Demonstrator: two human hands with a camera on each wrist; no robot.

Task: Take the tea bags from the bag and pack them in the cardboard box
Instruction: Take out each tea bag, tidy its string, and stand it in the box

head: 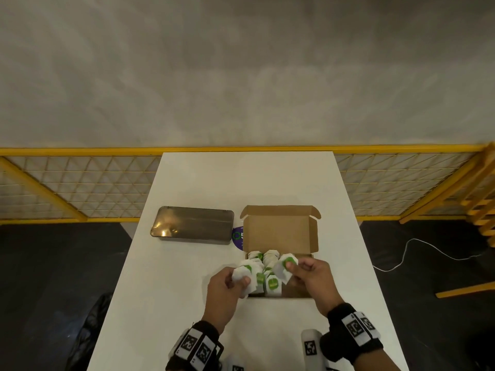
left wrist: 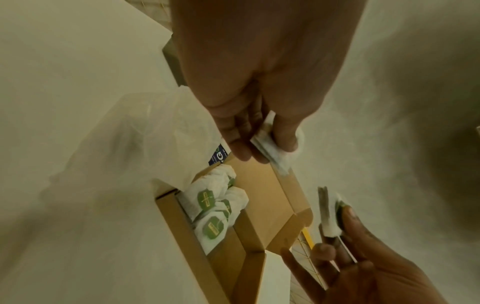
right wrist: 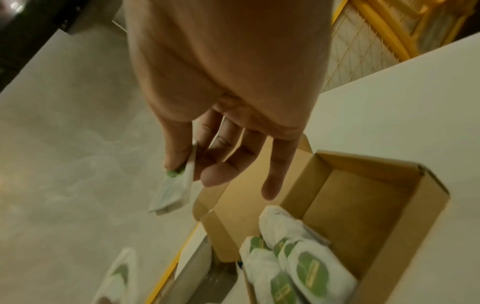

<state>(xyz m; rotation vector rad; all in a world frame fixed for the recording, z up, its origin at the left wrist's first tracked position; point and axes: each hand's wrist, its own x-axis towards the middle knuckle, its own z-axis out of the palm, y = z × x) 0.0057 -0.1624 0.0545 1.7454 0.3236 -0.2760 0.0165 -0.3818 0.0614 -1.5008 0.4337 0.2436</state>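
Note:
The open cardboard box [head: 305, 289] stands mid-table with its lid [head: 280, 231] upright. White tea bags with green labels [head: 272, 283] fill its left part; the right part shows bare cardboard [right wrist: 363, 205]. My left hand [head: 241, 283] grips a small stack of tea bags [left wrist: 275, 158] over the box's near left corner. My right hand [head: 290, 266] pinches a few more tea bags [right wrist: 171, 195] between thumb and forefinger above the box, its other fingers spread. A clear plastic bag [left wrist: 145, 139] with a purple label [head: 237, 236] lies left of the box.
A flat grey metal tin [head: 191, 224] lies left of the box. The white table [head: 241, 178] stretches away behind the box. Beyond it is yellow mesh fencing [head: 80, 183], and a white cable [head: 428, 250] runs on the dark floor to the right.

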